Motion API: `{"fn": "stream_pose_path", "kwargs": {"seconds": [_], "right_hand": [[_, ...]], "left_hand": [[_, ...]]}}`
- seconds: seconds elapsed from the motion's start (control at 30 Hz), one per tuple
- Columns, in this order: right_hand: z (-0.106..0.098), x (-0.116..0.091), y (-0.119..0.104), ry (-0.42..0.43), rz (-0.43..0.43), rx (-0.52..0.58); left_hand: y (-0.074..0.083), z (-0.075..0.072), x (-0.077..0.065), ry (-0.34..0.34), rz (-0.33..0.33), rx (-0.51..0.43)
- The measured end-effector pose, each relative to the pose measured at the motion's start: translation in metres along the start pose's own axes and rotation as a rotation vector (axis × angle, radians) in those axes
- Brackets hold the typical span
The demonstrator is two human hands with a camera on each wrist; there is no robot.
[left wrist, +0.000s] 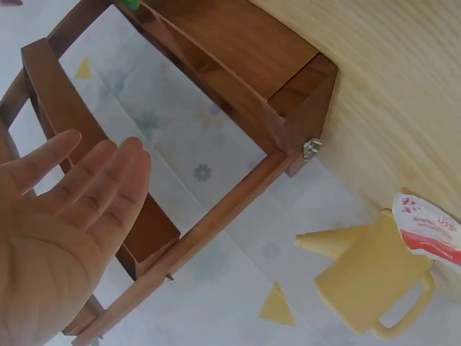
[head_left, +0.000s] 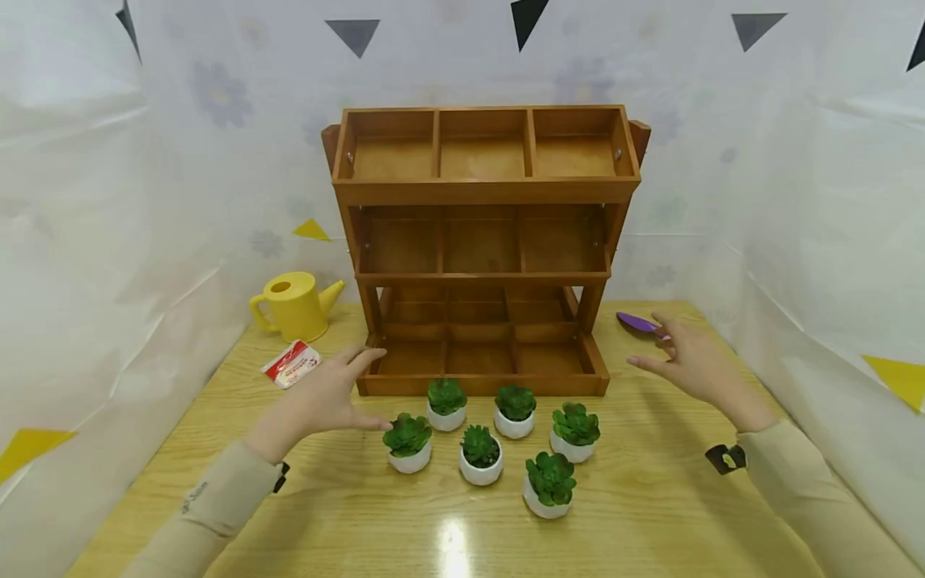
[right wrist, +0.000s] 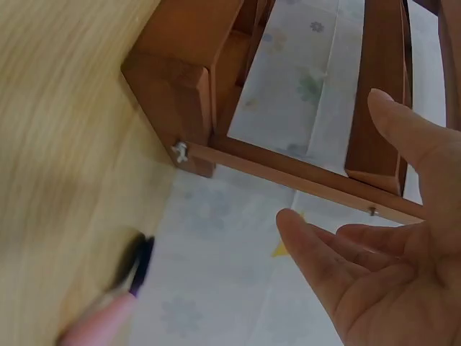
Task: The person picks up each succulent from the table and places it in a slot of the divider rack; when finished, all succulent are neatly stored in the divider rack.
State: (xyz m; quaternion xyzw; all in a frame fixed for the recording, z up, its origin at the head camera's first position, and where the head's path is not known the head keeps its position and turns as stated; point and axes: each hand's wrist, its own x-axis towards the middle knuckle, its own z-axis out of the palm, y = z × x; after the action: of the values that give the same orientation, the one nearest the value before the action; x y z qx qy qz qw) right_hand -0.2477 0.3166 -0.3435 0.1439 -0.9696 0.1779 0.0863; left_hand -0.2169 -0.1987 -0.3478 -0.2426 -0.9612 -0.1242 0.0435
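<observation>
My left hand (head_left: 321, 399) hovers over the table, fingers extended and holding nothing, its thumb close to the leftmost potted succulent (head_left: 410, 460) in the head view. Several such green succulents in white pots stand in front of a brown wooden shelf (head_left: 486, 193) with three tiers of compartments. On the other side, my right hand (head_left: 695, 368) is in the air with thumb and fingers apart and nothing between them. Nearest to it is a small purple shovel (head_left: 636, 324), partly hidden behind the fingers; its pink handle (right wrist: 101, 322) appears blurred in the right wrist view.
A yellow watering can (head_left: 299, 313) stands left of the shelf, with a red-and-white packet (head_left: 292, 364) lying in front of it. White patterned sheeting (head_left: 723, 160) surrounds the wooden table (head_left: 347, 522) at the back and sides.
</observation>
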Motion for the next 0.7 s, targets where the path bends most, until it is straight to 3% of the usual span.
{"fn": "stream_pose_path", "kwargs": {"seconds": [0.2,0.4,0.7], "right_hand": [[0.02,0.008,0.011,-0.06,0.062,0.141],[0.049,0.012,0.024,-0.078,0.066,0.256],[0.075,0.018,0.022,-0.166,0.074,0.365]], "left_hand": [[-0.001,0.011,0.001,-0.049,0.04,-0.07],[0.001,0.031,0.004,-0.104,0.113,-0.129],[0.006,0.047,0.007,-0.157,0.154,-0.11]]}}
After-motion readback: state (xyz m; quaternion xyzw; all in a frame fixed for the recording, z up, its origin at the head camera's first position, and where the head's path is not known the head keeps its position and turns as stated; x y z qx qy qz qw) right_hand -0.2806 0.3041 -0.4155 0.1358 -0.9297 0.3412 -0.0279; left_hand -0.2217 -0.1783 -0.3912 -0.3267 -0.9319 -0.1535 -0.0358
